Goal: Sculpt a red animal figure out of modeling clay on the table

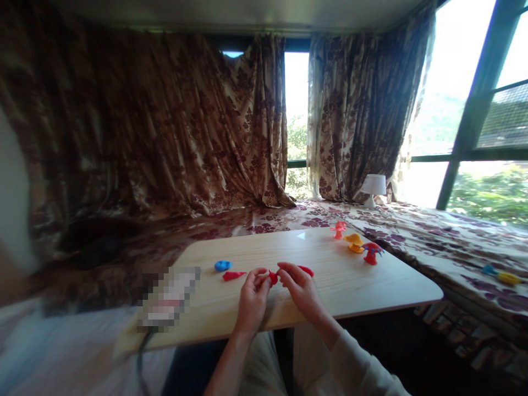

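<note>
Leftmost on the desk, a pixelated patch with a dark cable trailing below, then a blue lump and a flat red piece, both lying loose and seemingly unworked. Next, over the near middle, the left hand, grip of thumb and finger pinching a small red piece; then the right hand, fingertips close by the same piece, impossible to tell if pinching too. Apparently partway along, with one piece in hand and loose ones left. Just beyond the right hand, a red strip, partly covered. Farther right, a pink figure, a yellow figure and a red figure with blue spikes, upright and to all appearances done. Hard to make out: contents of the patch, shape of the piece between the fingers, finer detail of the figures and, on the bed, a blurry blue-and-yellow thing.
</note>
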A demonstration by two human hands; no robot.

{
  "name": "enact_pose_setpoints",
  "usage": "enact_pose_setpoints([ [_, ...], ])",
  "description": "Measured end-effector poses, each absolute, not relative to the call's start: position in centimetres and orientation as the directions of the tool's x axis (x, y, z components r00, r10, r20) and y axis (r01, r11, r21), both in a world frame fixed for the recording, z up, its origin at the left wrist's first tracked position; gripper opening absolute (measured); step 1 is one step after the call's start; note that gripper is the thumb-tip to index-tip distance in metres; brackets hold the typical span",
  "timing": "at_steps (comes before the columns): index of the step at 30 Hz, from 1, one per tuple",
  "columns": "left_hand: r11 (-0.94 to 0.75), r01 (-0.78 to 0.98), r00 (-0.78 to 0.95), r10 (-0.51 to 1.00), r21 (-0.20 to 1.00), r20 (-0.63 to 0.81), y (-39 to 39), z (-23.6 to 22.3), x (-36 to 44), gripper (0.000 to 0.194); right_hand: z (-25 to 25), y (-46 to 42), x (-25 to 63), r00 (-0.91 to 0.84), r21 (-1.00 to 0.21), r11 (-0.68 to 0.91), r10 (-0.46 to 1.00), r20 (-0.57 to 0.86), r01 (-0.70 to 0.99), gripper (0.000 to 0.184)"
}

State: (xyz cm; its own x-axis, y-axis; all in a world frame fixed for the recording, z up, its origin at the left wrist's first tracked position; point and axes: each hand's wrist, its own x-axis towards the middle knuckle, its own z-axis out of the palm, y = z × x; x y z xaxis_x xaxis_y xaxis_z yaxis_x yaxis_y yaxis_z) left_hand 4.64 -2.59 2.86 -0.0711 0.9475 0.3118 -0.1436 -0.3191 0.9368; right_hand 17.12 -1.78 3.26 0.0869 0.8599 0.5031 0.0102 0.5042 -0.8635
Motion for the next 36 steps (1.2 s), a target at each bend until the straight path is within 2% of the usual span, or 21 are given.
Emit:
enact_pose_setpoints([
  [5,-0.302,-0.177,-0.080,0.953,0.937,0.292,-2.70,3.10,4.71,0.028,3.69,-2.24,17.05,0.065,-0.852,0.517,0.850,0.523,0.088,0.024],
  [15,-0.302,-0.167,-0.049,0.953,0.939,0.298,-2.68,2.88,4.72,0.028,2.95,-1.61,16.88,0.036,-0.817,0.577,0.816,0.577,0.024,0.016],
  [19,-0.294,-0.165,-0.053,0.956,0.942,0.289,-2.71,3.03,4.76,0.028,3.19,-1.78,16.95,0.044,-0.834,0.548,0.833,0.551,0.067,0.015],
  [23,-0.298,-0.174,-0.055,0.955,0.939,0.293,-2.63,3.00,4.75,0.029,3.46,-2.03,16.90,0.022,-0.849,0.527,0.849,0.528,0.040,0.015],
  [28,-0.286,-0.158,-0.043,0.958,0.945,0.283,-2.46,2.87,4.77,0.028,3.47,-1.95,16.90,0.024,-0.834,0.551,0.834,0.552,0.037,0.017],
  [36,-0.289,-0.126,-0.088,0.956,0.949,0.280,-2.56,3.04,4.58,0.028,3.45,-1.92,17.01,0.065,-0.864,0.494,0.863,0.500,0.094,0.029],
])
